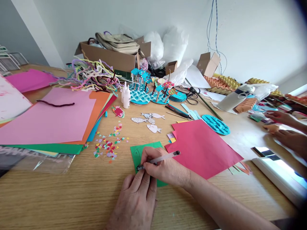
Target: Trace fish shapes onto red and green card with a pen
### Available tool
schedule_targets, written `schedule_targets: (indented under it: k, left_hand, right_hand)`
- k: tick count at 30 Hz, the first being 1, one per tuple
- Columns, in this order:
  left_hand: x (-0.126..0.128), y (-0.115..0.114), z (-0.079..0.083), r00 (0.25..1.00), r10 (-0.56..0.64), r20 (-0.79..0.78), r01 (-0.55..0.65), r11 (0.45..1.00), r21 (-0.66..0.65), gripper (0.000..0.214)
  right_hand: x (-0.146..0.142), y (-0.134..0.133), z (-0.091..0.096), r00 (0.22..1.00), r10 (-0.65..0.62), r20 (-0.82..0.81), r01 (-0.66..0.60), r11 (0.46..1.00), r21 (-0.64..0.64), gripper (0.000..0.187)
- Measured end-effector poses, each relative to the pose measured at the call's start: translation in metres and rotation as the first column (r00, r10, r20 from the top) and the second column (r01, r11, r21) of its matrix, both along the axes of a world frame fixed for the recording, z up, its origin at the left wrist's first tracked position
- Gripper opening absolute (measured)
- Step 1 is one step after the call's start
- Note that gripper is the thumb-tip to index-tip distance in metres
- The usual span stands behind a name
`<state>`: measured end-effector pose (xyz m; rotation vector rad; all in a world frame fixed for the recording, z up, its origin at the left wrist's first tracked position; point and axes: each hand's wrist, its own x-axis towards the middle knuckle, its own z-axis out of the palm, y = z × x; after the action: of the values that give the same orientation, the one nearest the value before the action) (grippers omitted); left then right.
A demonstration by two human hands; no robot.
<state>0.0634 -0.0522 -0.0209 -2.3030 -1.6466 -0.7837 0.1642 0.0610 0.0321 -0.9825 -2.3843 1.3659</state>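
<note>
A piece of green paper (146, 147) lies on the wooden table in front of me, with a fish outline and a dot for an eye drawn at its upper left. Fingers wrapped round a pen (165, 157) with a pale clear barrel, my right hand (165, 167) rests over the paper; the tip is hidden by the fingers. My left hand (136, 201) lies flat, its stretched fingertips on the lower edge of the green sheet, close to the right hand. Beyond the sheet are several white paper fish cut-outs (153, 128).
Red paper (203, 147) lies to the right, a pink sheet (52, 118) on stacked coloured paper to the left. Confetti pieces (107, 147), glue bottles (126, 98), blue fish decorations (140, 95) and pipe cleaners (93, 73) lie around. Another person's hands (285, 127) are at far right.
</note>
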Motion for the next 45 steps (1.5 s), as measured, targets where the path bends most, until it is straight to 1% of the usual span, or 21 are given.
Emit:
schedule_targets:
  k: [6,11,17,22,25,31,37,42,45]
  left_hand:
    - [-0.0012,-0.0011,-0.0021,1.0,0.003,-0.013,-0.003,1.0,0.007,0.042]
    - [-0.0013,-0.0005,-0.0026,1.0,-0.008,-0.018,0.008,1.0,-0.019,0.036]
    - [-0.0025,-0.0023,-0.0062,1.0,-0.01,-0.027,0.009,1.0,-0.03,0.035]
    - [-0.0036,-0.0047,-0.0094,0.998,-0.022,-0.06,0.017,0.997,-0.073,0.033]
    - [-0.0035,-0.0039,-0.0091,0.998,-0.018,-0.057,0.014,0.998,-0.063,0.035]
    - [-0.0031,-0.0026,-0.0053,0.999,-0.006,-0.046,0.007,1.0,0.003,0.039]
    - [-0.0043,-0.0027,-0.0026,0.998,-0.017,-0.067,0.016,1.0,-0.007,0.041]
    - [-0.0078,-0.002,-0.0058,0.992,-0.046,-0.117,0.043,0.999,-0.026,0.035]
    - [-0.0082,-0.0032,-0.0081,0.989,-0.055,-0.136,0.051,0.998,-0.029,0.032]
  right_hand:
    - [-0.001,-0.0005,0.0026,0.999,0.017,0.033,-0.018,1.0,0.005,0.014]
    - [-0.0005,-0.0005,0.004,0.999,0.036,0.04,-0.037,0.999,0.025,0.013]
    - [-0.0012,-0.0014,0.0083,0.997,-0.005,0.073,0.002,0.999,0.032,0.014]
    - [-0.0008,-0.0008,0.0079,0.997,-0.028,0.065,0.026,0.999,0.028,0.016]
    - [-0.0001,0.0006,0.0059,0.998,-0.039,0.053,0.037,0.999,0.032,0.016]
    - [0.0013,0.002,0.0065,0.997,-0.056,0.062,0.053,0.997,0.047,0.016]
    - [0.0028,0.0034,0.0069,0.994,-0.072,0.077,0.069,0.997,0.041,0.016]
    - [0.0041,0.004,0.0044,0.994,-0.085,0.07,0.08,0.994,0.068,0.016]
    - [0.005,0.0044,0.0031,0.994,-0.092,0.054,0.088,0.994,0.064,0.016]
